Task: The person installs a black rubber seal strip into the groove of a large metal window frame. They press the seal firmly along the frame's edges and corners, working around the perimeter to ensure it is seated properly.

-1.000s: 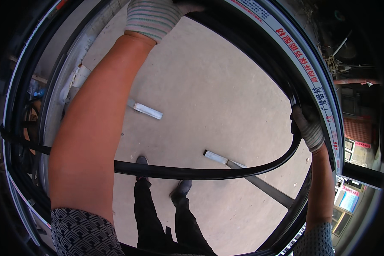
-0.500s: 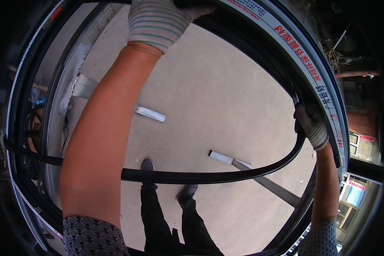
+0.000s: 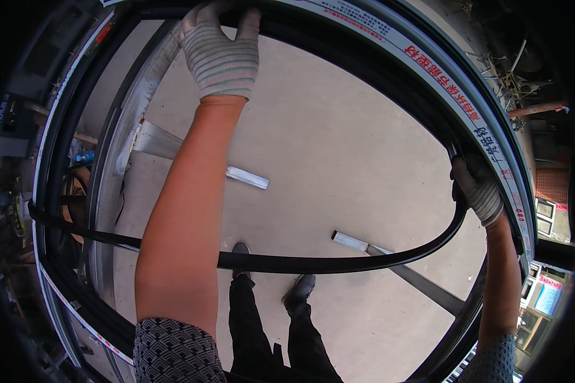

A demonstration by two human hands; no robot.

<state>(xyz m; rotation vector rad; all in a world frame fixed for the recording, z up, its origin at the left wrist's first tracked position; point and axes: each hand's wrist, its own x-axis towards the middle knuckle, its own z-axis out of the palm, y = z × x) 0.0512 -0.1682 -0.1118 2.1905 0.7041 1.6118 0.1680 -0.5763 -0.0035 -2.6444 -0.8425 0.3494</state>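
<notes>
A large frame of dark metal profile (image 3: 485, 121), partly covered with pale printed film, stands around my arms. My left hand (image 3: 222, 60), in a striped knit glove with dark green lines, rests at the frame's far bar with thumb and fingers spread; part of its fingertips is hard to make out against the dark bar. A long black rubber strip (image 3: 326, 263) sags in a loop across the opening, passing behind my left forearm. At the frame's right side my right hand (image 3: 479, 191), gloved too, is closed around the strip where it meets the bar.
Grey metal support arms reach in below the frame, one (image 3: 248, 177) at left and another (image 3: 421, 284) at lower right. A worn pale metal beam (image 3: 134, 115) runs along the left. My shoes (image 3: 300, 290) stand on the concrete floor (image 3: 326, 147). Clutter lines both sides.
My left hand has moved left along the far bar, and its thumb now stands apart from the fingers. My right hand stays at the same spot on the frame. The whole view has shifted slightly.
</notes>
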